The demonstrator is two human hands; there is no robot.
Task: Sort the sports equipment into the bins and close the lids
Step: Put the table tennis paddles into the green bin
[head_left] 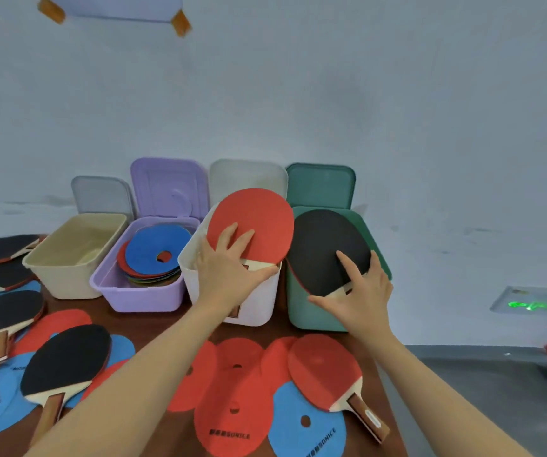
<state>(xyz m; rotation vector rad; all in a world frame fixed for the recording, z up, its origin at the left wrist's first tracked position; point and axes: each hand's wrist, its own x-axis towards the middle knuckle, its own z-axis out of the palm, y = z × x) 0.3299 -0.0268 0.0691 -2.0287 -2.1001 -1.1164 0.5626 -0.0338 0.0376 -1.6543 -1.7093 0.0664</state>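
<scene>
My left hand (pixel 229 265) grips a table tennis paddle, red face up (pixel 255 219), by its neck above the white bin (pixel 258 301). My right hand (pixel 361 291) grips a second paddle, black face up (pixel 321 245), over the green bin (pixel 311 311). Both bins stand with their lids raised against the wall. The purple bin (pixel 140 298) holds a stack of flat blue and red discs (pixel 156 249). The cream bin (pixel 67 278) on the left looks empty inside.
The brown table (pixel 153 328) carries several loose paddles (pixel 328 371) and flat red and blue discs (pixel 232 413) in front and to the left. Behind the bins rises a pale wall. Grey floor lies to the right of the table edge.
</scene>
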